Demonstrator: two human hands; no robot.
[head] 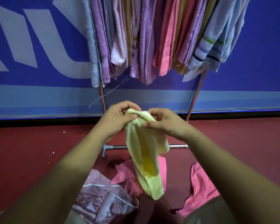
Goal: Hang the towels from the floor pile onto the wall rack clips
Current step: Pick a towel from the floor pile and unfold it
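Note:
A pale yellow towel [145,152] hangs down from both my hands in front of the rack. My left hand [118,118] pinches its top edge on the left. My right hand [163,122] pinches the same edge on the right, thumb against the cloth. The towel's lower end dangles over the floor pile, where pink towels [200,188] and a patterned maroon cloth [100,196] lie. Above, several hung towels [149,39] in purple, pink, blue and white fill the rack. The clips are out of view.
The rack's metal legs [196,96] and its low crossbar [115,147] stand on the red floor [31,151], against a blue wall with white lettering [39,46]. A loose thread dangles from the hung towels on the left.

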